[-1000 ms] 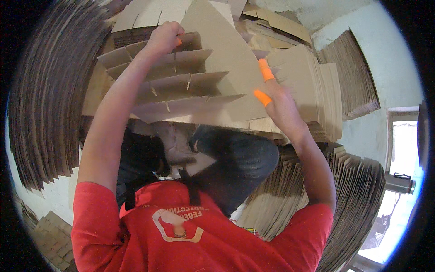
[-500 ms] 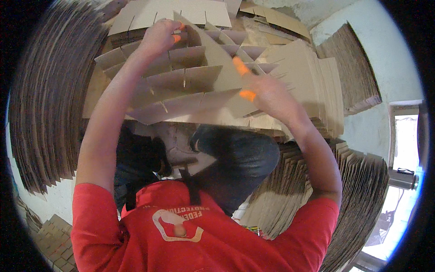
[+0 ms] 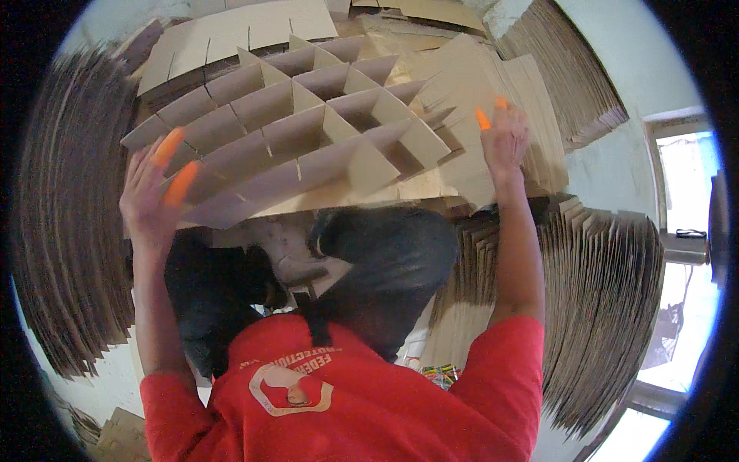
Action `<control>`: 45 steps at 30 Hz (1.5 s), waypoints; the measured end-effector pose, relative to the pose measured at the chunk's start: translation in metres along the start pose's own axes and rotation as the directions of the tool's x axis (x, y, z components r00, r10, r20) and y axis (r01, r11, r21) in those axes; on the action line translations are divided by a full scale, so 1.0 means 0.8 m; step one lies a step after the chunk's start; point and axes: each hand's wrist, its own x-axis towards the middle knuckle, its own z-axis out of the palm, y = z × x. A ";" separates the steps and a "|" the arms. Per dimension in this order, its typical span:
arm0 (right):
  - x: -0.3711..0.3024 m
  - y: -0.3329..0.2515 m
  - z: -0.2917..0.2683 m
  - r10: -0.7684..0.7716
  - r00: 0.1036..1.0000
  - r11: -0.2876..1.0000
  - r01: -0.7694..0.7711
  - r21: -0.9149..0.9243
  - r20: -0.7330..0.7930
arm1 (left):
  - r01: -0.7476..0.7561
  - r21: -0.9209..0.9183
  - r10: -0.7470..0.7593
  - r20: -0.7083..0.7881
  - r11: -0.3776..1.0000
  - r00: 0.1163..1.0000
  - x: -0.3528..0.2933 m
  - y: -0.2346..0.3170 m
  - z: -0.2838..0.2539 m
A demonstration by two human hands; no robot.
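Observation:
A cardboard divider grid point(image 3: 296, 115), made of slotted strips crossing each other, stands on a work surface in front of me. My left hand point(image 3: 154, 185) is at the grid's near left corner, fingers apart, with orange coverings on the thumb and a finger. I cannot make out whether it touches the strips. To the right, my right hand point(image 3: 506, 138) rests over a pile of flat slotted cardboard sheets point(image 3: 539, 115). Its orange-covered thumb and finger are apart, and nothing shows between them.
Another stack of slotted cardboard strips point(image 3: 231, 42) lies behind the grid. Tall cardboard stacks stand at the left point(image 3: 73, 208), far right point(image 3: 562, 69) and lower right point(image 3: 600, 300). My bent leg point(image 3: 392, 254) is below the surface's near edge.
My left hand has come from the grid's far side to its near left corner. My right hand has let go of the grid and moved right over the sheets. The grid's strips now cross more squarely.

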 end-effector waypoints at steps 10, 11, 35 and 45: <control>-0.023 0.113 0.051 0.362 0.920 0.915 -0.382 0.133 0.150 | 0.206 -0.079 -0.205 0.029 0.975 0.978 -0.069 -0.020 -0.006; -0.009 0.101 0.033 0.478 0.852 0.841 -0.514 0.168 0.211 | 0.218 -0.062 -0.216 0.034 0.974 0.976 -0.073 -0.021 -0.007; 0.115 -0.210 -0.222 -0.303 0.929 0.641 0.032 0.767 0.215 | 0.073 -0.193 -0.051 0.117 0.979 0.992 -0.069 0.020 0.061; 0.110 -0.214 -0.212 -0.316 0.943 0.614 0.120 0.780 0.103 | 0.087 -0.205 -0.070 0.089 0.975 0.994 -0.066 0.017 0.066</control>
